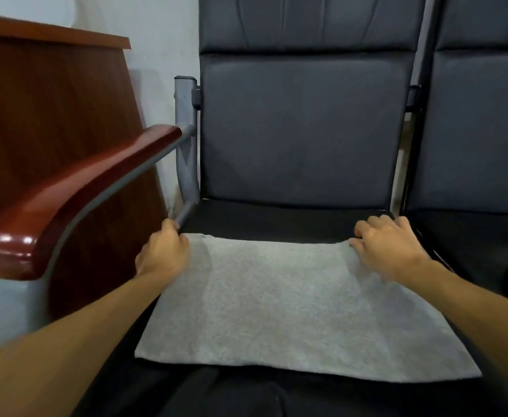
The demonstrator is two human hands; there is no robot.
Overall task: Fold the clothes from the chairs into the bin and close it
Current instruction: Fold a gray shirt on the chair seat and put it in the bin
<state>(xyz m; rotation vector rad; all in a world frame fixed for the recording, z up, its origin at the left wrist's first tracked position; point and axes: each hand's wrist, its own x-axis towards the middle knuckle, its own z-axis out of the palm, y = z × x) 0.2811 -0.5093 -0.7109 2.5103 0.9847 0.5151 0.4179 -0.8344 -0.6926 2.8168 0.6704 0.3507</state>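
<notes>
We count 1 grey cloth (291,302), flat on the seat of chair 1 (303,130); chair 2 (481,130) stands at 3 o'clock. Our 2 hands are apart: the left hand (162,252) grips the cloth's 10 o'clock corner, and the right hand (388,245) pinches its 2 o'clock corner. 1 wooden armrest (75,188) lies at 9 o'clock.

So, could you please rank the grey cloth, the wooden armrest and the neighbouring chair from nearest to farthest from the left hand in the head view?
1. The grey cloth: its far left corner is at the left hand.
2. The wooden armrest: just to the hand's left.
3. The neighbouring chair: far to the right.
</notes>
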